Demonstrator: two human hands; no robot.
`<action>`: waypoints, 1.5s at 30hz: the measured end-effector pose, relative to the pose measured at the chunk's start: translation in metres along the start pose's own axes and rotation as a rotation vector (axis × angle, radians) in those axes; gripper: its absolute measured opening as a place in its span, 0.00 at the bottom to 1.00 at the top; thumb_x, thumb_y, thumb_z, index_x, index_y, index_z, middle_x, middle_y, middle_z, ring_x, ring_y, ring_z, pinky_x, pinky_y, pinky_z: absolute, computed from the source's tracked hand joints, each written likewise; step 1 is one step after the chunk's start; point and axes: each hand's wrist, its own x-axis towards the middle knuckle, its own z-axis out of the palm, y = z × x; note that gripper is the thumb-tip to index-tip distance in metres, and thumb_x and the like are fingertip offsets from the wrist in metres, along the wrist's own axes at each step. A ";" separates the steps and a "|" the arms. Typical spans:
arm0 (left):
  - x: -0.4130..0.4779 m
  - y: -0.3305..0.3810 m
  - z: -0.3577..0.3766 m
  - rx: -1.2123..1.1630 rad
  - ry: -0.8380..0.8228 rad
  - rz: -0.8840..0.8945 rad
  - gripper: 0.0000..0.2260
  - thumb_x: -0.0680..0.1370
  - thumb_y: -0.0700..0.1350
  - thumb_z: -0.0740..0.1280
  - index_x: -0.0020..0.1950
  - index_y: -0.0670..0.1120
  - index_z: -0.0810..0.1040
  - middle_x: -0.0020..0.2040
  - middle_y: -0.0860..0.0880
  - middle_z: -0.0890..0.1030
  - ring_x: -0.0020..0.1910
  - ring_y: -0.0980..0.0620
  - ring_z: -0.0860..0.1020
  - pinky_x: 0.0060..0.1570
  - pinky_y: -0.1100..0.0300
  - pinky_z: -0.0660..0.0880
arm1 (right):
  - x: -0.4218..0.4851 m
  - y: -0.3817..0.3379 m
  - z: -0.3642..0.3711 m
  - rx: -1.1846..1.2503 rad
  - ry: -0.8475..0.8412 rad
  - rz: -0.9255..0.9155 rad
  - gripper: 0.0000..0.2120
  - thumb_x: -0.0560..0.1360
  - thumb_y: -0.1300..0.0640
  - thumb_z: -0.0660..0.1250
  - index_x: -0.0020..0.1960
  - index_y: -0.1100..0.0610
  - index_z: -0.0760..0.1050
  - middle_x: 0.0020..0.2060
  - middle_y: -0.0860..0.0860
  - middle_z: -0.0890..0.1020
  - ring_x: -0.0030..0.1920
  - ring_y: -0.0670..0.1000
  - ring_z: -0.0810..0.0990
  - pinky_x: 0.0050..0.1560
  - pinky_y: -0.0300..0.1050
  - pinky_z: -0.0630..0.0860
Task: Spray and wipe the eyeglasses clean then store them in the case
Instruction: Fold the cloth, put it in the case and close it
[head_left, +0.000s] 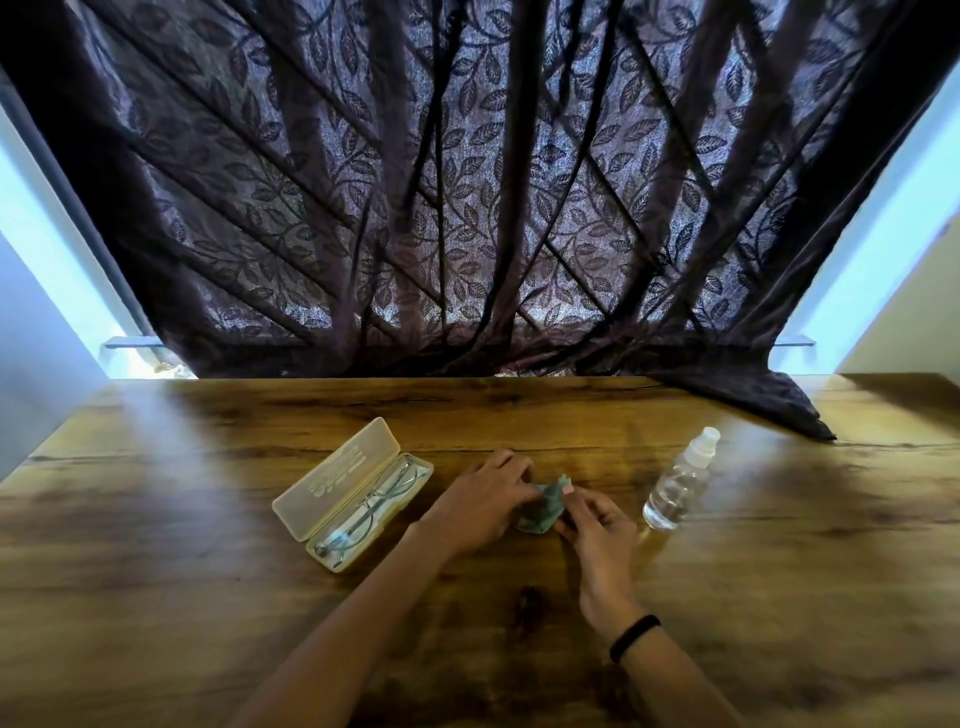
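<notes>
Two hands, left (480, 512), right (597, 530), apparently pinching cloth (545, 508)

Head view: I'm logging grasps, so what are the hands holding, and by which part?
Both hold the teal cloth: the left hand holds its left side, and the right hand pinches its right edge.

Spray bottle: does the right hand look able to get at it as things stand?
Probably yes. The spray bottle stands just right of the right hand, only bare table between them. But that hand and the left hand both hold the teal cloth, so it must let go first.
</notes>
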 end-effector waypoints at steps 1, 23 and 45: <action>0.000 0.000 -0.002 0.018 -0.015 0.004 0.16 0.77 0.42 0.62 0.64 0.48 0.70 0.66 0.46 0.66 0.68 0.48 0.59 0.63 0.51 0.67 | 0.000 0.000 0.000 -0.003 -0.001 0.001 0.05 0.74 0.62 0.64 0.44 0.60 0.78 0.41 0.54 0.82 0.43 0.50 0.81 0.44 0.42 0.78; -0.081 0.010 0.013 -0.220 0.297 -0.334 0.09 0.75 0.51 0.63 0.55 0.55 0.76 0.51 0.56 0.80 0.49 0.61 0.74 0.54 0.61 0.73 | -0.007 0.018 0.009 -1.193 -0.466 -0.692 0.12 0.75 0.51 0.63 0.58 0.50 0.76 0.58 0.45 0.79 0.60 0.40 0.70 0.62 0.38 0.65; -0.064 -0.014 0.014 -0.170 0.188 -0.086 0.13 0.78 0.50 0.61 0.61 0.52 0.75 0.61 0.54 0.77 0.61 0.58 0.70 0.63 0.61 0.66 | 0.017 0.005 -0.027 -1.384 -0.671 -0.862 0.12 0.78 0.55 0.58 0.60 0.50 0.74 0.57 0.45 0.77 0.58 0.42 0.70 0.60 0.37 0.67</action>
